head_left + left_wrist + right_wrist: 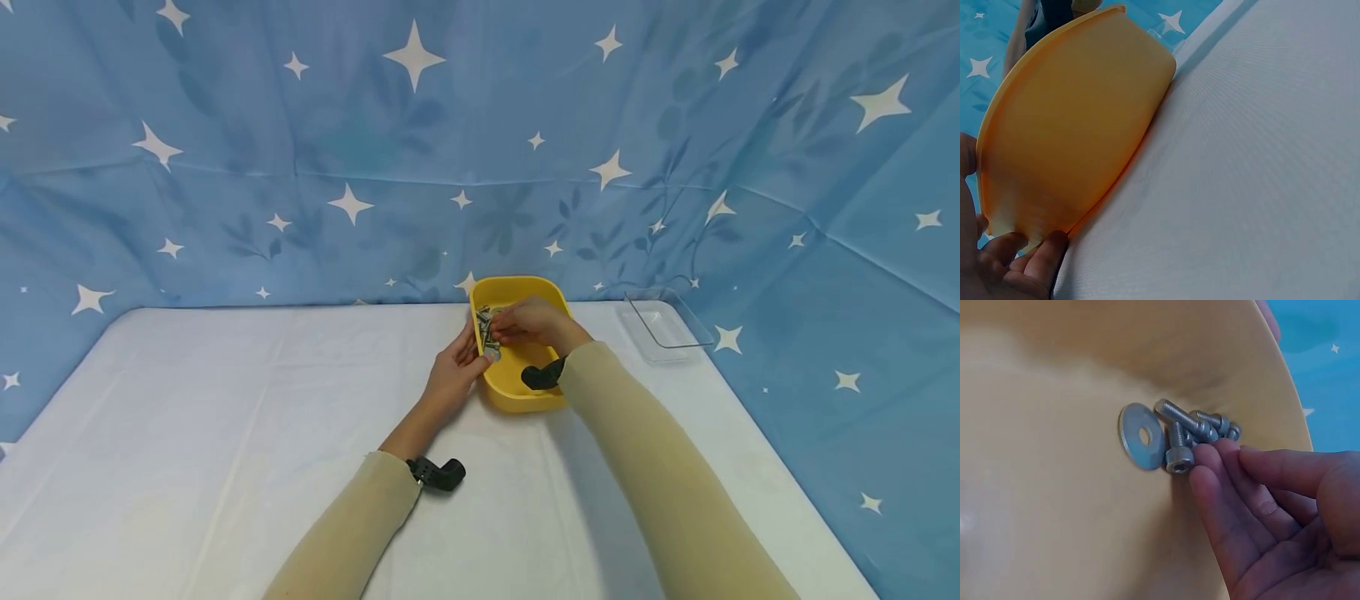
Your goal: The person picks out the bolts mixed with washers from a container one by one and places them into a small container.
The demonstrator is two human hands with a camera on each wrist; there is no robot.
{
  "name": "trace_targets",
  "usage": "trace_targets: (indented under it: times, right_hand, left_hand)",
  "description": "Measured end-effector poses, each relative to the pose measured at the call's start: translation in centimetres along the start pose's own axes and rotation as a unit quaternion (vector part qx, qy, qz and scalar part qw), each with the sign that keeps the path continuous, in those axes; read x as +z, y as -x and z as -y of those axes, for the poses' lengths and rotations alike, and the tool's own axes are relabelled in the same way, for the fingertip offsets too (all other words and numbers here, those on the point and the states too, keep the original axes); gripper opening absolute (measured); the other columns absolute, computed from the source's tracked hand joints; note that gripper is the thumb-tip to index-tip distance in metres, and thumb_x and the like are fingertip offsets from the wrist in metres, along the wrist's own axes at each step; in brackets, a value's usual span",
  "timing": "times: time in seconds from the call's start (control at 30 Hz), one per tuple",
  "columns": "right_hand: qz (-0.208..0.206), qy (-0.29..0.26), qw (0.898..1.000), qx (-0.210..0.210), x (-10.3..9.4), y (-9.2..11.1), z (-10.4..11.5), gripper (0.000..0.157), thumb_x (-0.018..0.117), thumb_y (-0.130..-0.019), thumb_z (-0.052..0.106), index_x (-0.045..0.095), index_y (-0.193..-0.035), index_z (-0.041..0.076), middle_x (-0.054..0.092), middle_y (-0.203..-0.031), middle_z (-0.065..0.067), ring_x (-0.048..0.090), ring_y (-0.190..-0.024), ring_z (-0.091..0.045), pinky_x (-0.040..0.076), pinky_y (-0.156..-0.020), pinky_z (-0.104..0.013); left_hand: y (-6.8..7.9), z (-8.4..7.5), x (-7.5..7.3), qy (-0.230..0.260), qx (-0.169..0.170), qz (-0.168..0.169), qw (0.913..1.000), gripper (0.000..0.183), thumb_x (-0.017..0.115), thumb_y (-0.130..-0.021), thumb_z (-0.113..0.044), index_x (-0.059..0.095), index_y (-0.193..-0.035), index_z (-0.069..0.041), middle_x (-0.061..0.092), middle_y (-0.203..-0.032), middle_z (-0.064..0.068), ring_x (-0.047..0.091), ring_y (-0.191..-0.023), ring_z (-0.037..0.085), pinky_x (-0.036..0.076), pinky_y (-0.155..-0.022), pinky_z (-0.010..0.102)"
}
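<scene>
My left hand [450, 375] grips the left wall of a yellow plastic bin [528, 403], thumb at the rim and fingers curled against the outside low down, as the left wrist view shows. Inside the bin, several silver socket-head screws [1179, 419] lie bunched against that wall. A large flat washer [1141, 436] leans beside them. My right hand [534, 321] reaches into the bin with its fingers extended, fingertips [1207, 478] right at the screws. Its thumb lies close to the fingertips, and nothing shows between them in the right wrist view.
A clear, shallow plastic tray [663, 329] sits at the table's back right corner, right of the bin. White cloth covers the table [187, 433]. A blue curtain with white stars [337, 125] hangs along the back and right edges.
</scene>
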State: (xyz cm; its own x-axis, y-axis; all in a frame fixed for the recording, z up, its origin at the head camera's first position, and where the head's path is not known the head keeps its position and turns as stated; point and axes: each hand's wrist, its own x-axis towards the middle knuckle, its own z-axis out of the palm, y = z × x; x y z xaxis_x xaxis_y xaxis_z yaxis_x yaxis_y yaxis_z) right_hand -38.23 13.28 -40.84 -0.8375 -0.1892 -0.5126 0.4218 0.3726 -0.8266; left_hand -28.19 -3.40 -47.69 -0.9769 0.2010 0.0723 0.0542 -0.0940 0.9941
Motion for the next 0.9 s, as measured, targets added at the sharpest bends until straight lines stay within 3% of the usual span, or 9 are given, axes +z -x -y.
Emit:
trace_targets:
  times: [0.2,0.57,0.9]
  right_hand:
    - [-0.023,0.016,1.0,0.007,0.8,0.1,0.4,0.03,0.062,-0.099,0.007,0.068,-0.126,-0.003,0.074,-0.098,-0.009,0.073,-0.081,-0.015,0.064,-0.079,-0.025]
    - [-0.031,0.044,0.999,-0.005,1.5,-0.1,0.4,0.028,0.067,-0.095,0.003,0.071,-0.122,-0.001,0.074,-0.107,-0.013,0.072,-0.083,-0.016,0.06,-0.097,-0.035]
    - [-0.012,0.047,0.998,-0.036,1.9,-0.1,-0.1,0.033,0.07,-0.091,-0.002,0.069,-0.123,-0.003,0.069,-0.121,-0.019,0.071,-0.099,-0.024,0.057,-0.103,-0.039]
  left_hand:
    - [-0.1,0.0,0.1,-0.007,0.002,-0.001,1.0,0.074,0.06,-0.099,-0.012,0.023,-0.162,-0.018,0.03,-0.167,0.008,0.035,-0.152,0.018,0.035,-0.122,0.034]
    - [-0.1,0.0,0.1,-0.009,-0.011,0.001,0.9999,0.074,0.062,-0.098,-0.013,0.023,-0.162,-0.022,0.031,-0.166,0.004,0.037,-0.151,0.018,0.037,-0.121,0.033]
    - [0.0,-0.1,0.0,-0.026,-0.004,-0.004,0.9996,0.075,0.062,-0.098,-0.012,0.024,-0.162,-0.022,0.032,-0.166,0.003,0.038,-0.15,0.017,0.036,-0.121,0.033]
